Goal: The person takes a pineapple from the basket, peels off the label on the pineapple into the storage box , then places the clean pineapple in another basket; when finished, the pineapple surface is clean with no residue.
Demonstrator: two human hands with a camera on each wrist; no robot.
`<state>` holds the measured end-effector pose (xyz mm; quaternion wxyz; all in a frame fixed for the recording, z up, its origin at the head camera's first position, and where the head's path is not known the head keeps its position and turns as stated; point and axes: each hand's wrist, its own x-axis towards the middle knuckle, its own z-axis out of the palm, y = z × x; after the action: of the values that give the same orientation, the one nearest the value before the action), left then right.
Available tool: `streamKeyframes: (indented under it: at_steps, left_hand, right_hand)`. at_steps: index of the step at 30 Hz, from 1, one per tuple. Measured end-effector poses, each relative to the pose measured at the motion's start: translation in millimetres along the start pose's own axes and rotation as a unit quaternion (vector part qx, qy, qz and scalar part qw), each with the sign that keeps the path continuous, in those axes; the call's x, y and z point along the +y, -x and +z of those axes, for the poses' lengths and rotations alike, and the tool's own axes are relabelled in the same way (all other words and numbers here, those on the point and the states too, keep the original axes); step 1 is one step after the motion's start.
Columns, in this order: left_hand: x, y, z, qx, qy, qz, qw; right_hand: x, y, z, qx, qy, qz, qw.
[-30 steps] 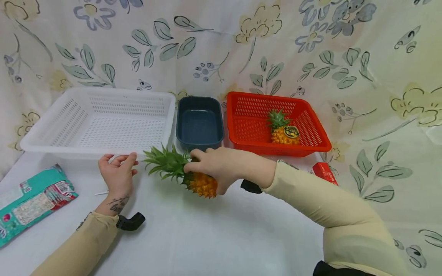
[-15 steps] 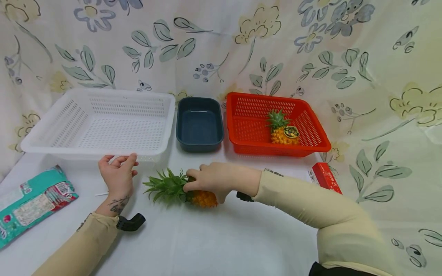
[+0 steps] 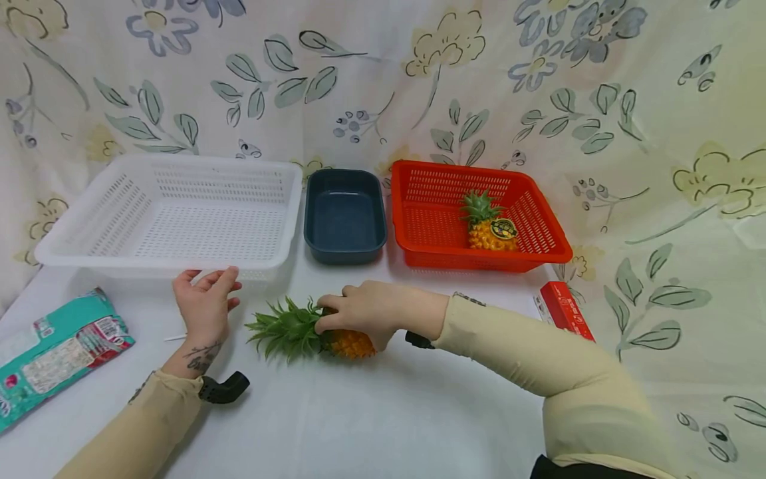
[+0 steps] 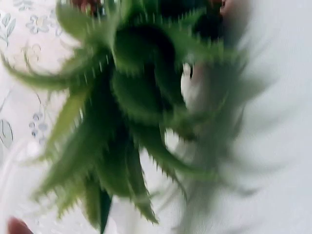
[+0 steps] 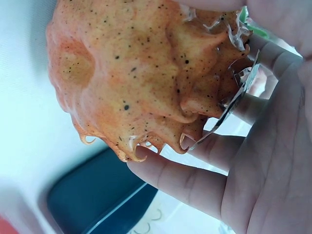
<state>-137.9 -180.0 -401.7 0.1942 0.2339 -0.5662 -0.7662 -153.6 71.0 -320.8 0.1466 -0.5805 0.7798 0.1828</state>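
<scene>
A small pineapple [image 3: 352, 344] lies on its side on the white cloth, crown [image 3: 286, 330] pointing left. My right hand [image 3: 374, 311] grips its body from above; in the right wrist view the fingers [image 5: 180, 183] curl round the orange fruit [image 5: 131, 73], beside a label edge. My left hand [image 3: 205, 306] is at the front rim of the white basket [image 3: 179, 262], fingertips touching or just under it. The green crown [image 4: 122, 107] fills much of the left wrist view. Another pineapple [image 3: 487, 234] lies in the red basket [image 3: 479, 258].
A dark blue dish [image 3: 345, 253] stands between the two baskets. On the left lies a teal packet [image 3: 66, 356], with a thin white stick [image 3: 175, 338] near my left wrist. A red box [image 3: 566, 309] lies at the right, and a patterned cloth [image 3: 359, 80] hangs behind.
My right hand has brought the gripped pineapple down and towards me, away from the blue dish, onto the cloth. The left hand has stayed at the white basket's rim.
</scene>
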Motion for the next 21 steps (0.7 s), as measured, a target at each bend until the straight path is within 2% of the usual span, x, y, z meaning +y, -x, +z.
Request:
streamKeyframes:
  at_steps: [3, 4, 5, 6, 7, 9, 11, 13, 15, 17, 19, 21]
  left_hand:
    - [2.2, 8.2, -1.4, -0.045, -0.079, -0.021, 0.9956]
    - [2.7, 11.8, -2.4, -0.069, -0.114, -0.015, 0.991]
    - [3.1, 15.3, -3.8, -0.097, -0.158, -0.004, 0.9826]
    - [3.4, 18.9, -5.2, -0.129, -0.203, 0.014, 0.9706]
    - [3.5, 22.2, -6.9, -0.163, -0.244, 0.035, 0.9555]
    - [3.5, 27.8, -10.1, -0.23, -0.303, 0.078, 0.9215]
    - [2.4, 32.0, -12.2, -0.285, -0.347, 0.106, 0.8873]
    - [0.8, 35.4, -12.9, -0.322, -0.365, 0.108, 0.8669]
    - [-1.9, 38.3, -13.0, -0.347, -0.376, 0.097, 0.8539]
    - [-4.9, 40.9, -12.9, -0.356, -0.389, 0.088, 0.8451]
    - [-8.0, 42.9, -12.7, -0.361, -0.394, 0.085, 0.8411]
    - [-10.8, 44.3, -12.5, -0.36, -0.398, 0.096, 0.8383]
  right_hand:
    - [0, 0.0, 0, 0.001, -0.003, -0.002, 1.0]
    - [0, 0.1, 0, 0.001, -0.005, -0.002, 1.0]
    - [0, 0.0, 0, 0.001, -0.006, -0.002, 1.0]
    - [0, 0.4, 0, 0.001, -0.008, -0.001, 1.0]
    - [0, 0.6, 0, 0.001, -0.008, 0.0, 1.0]
    - [0, 0.9, 0, 0.001, -0.012, 0.003, 0.9999]
    - [0, 1.4, 1, 0.001, -0.017, 0.006, 0.9998]
    - [1, 2.0, 1, 0.001, -0.024, 0.01, 0.9997]
    - [2, 2.4, 3, 0.003, -0.032, 0.014, 0.9994]
    - [2, 3.1, 4, 0.006, -0.041, 0.018, 0.999]
    - [3, 4.0, 6, 0.01, -0.047, 0.021, 0.9986]
    - [3, 5.6, 8, 0.014, -0.055, 0.024, 0.9981]
